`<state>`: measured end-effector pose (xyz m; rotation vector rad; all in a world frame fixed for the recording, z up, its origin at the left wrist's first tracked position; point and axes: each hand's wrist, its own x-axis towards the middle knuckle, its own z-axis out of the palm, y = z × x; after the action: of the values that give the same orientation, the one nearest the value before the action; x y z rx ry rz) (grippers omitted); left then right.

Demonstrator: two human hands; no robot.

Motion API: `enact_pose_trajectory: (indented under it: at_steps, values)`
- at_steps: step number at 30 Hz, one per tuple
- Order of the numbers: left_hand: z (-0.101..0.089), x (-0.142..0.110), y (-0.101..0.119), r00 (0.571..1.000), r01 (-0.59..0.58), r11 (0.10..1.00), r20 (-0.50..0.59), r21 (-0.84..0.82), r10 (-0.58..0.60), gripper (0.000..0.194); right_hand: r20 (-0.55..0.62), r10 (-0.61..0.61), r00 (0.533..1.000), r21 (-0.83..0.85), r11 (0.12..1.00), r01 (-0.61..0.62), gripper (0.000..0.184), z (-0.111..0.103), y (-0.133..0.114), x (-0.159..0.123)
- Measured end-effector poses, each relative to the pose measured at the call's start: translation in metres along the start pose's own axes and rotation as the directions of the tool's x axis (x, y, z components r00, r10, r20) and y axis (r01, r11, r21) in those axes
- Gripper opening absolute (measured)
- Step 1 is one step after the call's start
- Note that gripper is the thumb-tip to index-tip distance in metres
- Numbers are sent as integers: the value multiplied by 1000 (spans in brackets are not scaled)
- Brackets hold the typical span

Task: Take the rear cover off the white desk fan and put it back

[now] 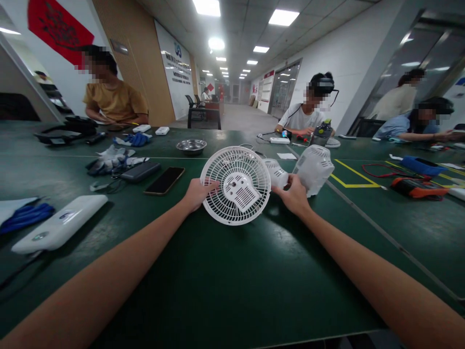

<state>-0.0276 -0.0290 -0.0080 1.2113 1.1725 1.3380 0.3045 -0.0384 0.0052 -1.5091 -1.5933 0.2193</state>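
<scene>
A round white fan grille (pixel 214 203) with a vented plate at its centre is held upright above the green table. My left hand (pixel 196 195) grips its left rim, with the thumb lying over the bars. My right hand (pixel 296 195) is closed on a small white vented housing (pixel 275 170), just behind the grille's right edge; the grille hides part of it. Whether my right fingers also touch the grille, I cannot tell. Beyond that hand a larger white vented casing (pixel 315 167) stands on the table, slightly tilted.
On the left lie a black phone (pixel 165 181), a grey power bank (pixel 141 171), gloves (pixel 109 160) and a white device (pixel 61 224). A metal bowl (pixel 191 146) sits farther back. An orange multimeter (pixel 417 188) lies right. Several people sit around the table.
</scene>
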Motion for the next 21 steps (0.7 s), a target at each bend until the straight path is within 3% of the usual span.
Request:
enact_pose_trajectory:
  at_steps: [4,7,10,12,14,16,19,21]
  values:
    - [0,0,-1,997,-45,997,-54,61,48,24,119,36,992,-180,984,-14,78,13,16,4]
    - [1,-2,-1,993,-83,991,-73,101,91,25,95,-41,995,-250,966,63,78,12,14,5]
    - [2,-5,0,985,-123,985,-102,118,136,23,-7,-209,978,-140,969,206,64,7,-3,-2]
    - [3,-6,0,976,-160,978,-129,132,177,22,36,-196,980,96,977,192,50,5,-18,-11]
    - [3,-7,0,963,-203,967,-149,153,226,23,268,-70,961,416,908,-50,41,8,-33,-23]
    - [3,-8,1,945,-251,952,-167,177,280,23,517,-3,856,597,718,-358,37,13,-47,-37]
    - [3,-12,5,911,-328,919,-183,219,369,22,723,-64,688,635,452,-626,33,19,-64,-55]
    - [4,-15,9,893,-368,898,-178,241,414,23,757,-98,646,633,359,-686,33,21,-71,-63]
